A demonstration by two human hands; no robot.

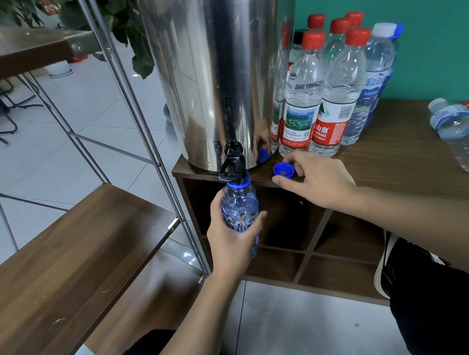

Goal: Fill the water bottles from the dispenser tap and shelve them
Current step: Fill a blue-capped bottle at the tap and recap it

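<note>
My left hand [233, 240] grips a blue-tinted bottle [240, 207] with a printed label, holding it upright with its open mouth right under the black tap [232, 163] of the steel dispenser [215, 68]. My right hand [316, 179] rests on the cabinet top with its fingers around the bottle's blue cap [283, 170], which lies open side up. Whether the fingers pinch the cap or only touch it is unclear.
Several red-capped and blue-labelled bottles [321, 89] stand right of the dispenser on the brown cabinet [405, 161]; another bottle [461, 133] lies at the far right. A metal-framed rack with wooden shelves [68, 256] stands at left. Open cubbies sit below the cabinet top.
</note>
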